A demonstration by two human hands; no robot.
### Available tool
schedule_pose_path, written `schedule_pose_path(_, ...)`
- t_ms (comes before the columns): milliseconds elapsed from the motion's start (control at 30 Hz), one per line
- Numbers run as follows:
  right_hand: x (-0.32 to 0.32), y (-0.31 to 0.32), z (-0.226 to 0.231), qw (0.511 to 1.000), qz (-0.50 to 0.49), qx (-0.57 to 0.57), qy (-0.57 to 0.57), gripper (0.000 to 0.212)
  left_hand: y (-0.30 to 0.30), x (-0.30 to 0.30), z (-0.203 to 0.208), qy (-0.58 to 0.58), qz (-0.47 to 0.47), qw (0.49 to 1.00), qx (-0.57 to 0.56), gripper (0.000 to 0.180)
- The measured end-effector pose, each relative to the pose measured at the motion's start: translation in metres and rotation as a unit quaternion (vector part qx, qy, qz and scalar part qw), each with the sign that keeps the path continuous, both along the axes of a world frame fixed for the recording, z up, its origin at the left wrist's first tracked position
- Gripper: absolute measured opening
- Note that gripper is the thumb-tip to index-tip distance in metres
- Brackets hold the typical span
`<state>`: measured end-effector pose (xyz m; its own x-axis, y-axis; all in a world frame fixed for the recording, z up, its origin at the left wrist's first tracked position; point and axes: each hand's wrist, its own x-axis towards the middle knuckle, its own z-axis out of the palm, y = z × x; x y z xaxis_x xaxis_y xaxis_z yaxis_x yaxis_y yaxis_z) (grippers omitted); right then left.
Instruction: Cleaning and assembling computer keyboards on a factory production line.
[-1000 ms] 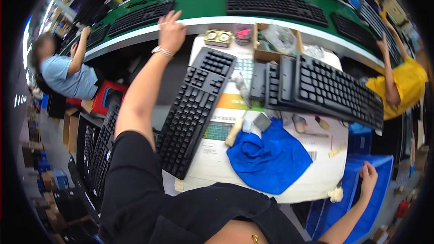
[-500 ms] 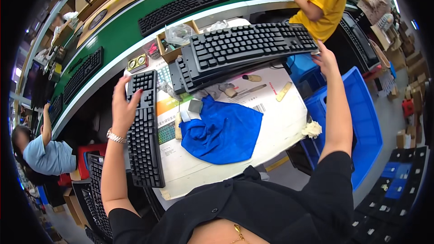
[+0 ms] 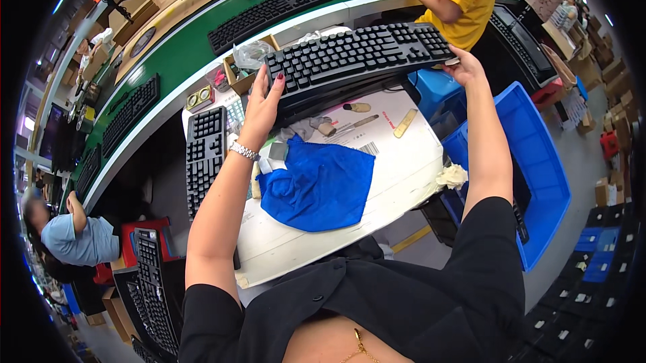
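A black keyboard (image 3: 356,57) lies across the far side of my worktable, tilted with its keys facing me. My left hand (image 3: 261,111) grips its left end, thumb on the top face. At the opposite end, my right hand (image 3: 468,68) is closed around the right corner. Another dark body shows just beneath it, mostly covered. A second black keyboard (image 3: 205,154) stands lengthwise along the table's left edge, partly behind my left forearm. Nearer me, a crumpled blue cloth (image 3: 316,188) lies on the white tabletop (image 3: 397,181), beside a small grey block (image 3: 277,151).
Beyond the table runs a green conveyor (image 3: 182,40) carrying more keyboards. A person in yellow (image 3: 464,0) works at far right, one in light blue (image 3: 81,235) at left. A blue bin (image 3: 531,181) stands at right. Brushes and a cardboard box (image 3: 235,80) sit on the tabletop.
My left hand has left the keyboard at the left edge and moved right onto the upper keyboard's left end. The view has shifted slightly; my right hand keeps its hold.
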<state>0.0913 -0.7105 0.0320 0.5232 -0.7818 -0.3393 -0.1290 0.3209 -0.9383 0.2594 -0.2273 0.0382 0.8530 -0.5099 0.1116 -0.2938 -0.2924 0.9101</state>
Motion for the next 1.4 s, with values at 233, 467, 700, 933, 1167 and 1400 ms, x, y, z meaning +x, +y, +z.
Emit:
schedule_pose_path(233,-0.020,0.014,-0.005,1.000,0.000,0.018,0.006,0.030,-0.011,-0.039,0.017,-0.065,-0.036,0.989,-0.128,0.089)
schedule_pose_path(467,0.021,0.001,0.007,1.000,0.000,0.021,-0.006,0.023,-0.015,-0.021,0.011,-0.028,-0.041,0.993,-0.109,0.097)
schedule_pose_path(700,0.072,-0.019,0.008,0.999,-0.014,0.039,-0.021,0.019,-0.037,0.018,0.012,-0.068,0.027,0.997,0.001,0.090)
schedule_pose_path(933,0.045,-0.073,-0.061,0.969,-0.050,0.110,-0.217,0.022,-0.094,0.051,0.040,-0.230,0.003,0.972,0.052,0.088)
schedule_pose_path(1167,-0.066,-0.125,-0.073,0.951,0.020,0.097,-0.294,0.024,-0.122,0.005,0.072,-0.313,-0.066,0.944,-0.079,0.080)
schedule_pose_path(1400,-0.177,-0.029,0.042,0.941,0.060,0.043,-0.331,0.026,-0.037,-0.074,0.094,-0.520,0.014,0.854,-0.023,0.066)
